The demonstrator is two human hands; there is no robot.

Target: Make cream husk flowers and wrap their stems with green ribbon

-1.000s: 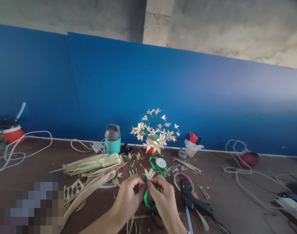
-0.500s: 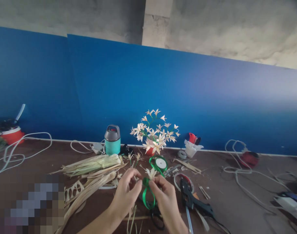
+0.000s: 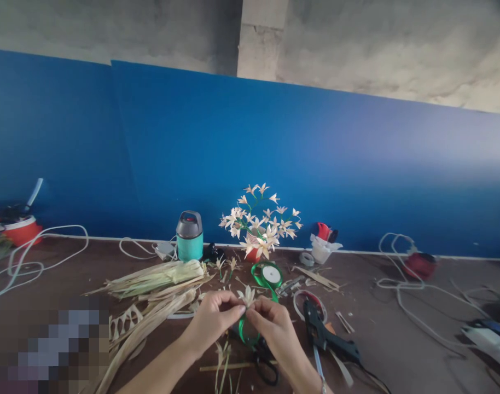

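Note:
A white husk-like flower (image 3: 246, 296) stands up between my hands, petals pointing upward. My left hand (image 3: 217, 313) pinches at its base from the left. My right hand (image 3: 271, 322) does the same from the right, fingertips almost meeting the left ones. Below the fingers hangs a loop of green ribbon (image 3: 242, 331); its attachment at the flower's base is hidden by the fingertips. The ribbon spool (image 3: 271, 274) lies just beyond my hands. Dark scissors (image 3: 267, 374) lie partly hidden under my right wrist.
A pot of white flowers (image 3: 261, 235) stands near the blue partition (image 3: 217, 148). Dried husks (image 3: 160, 282) lie to the left, beside a teal jar (image 3: 190, 245). On the right are a black glue gun (image 3: 330, 335), a tape ring (image 3: 305, 306), a white cup (image 3: 321, 253) and loose cables (image 3: 397, 287).
My left hand has moved right to the flower's base, joining my right hand. The flower has shifted slightly left, and the ribbon loop has changed shape below it.

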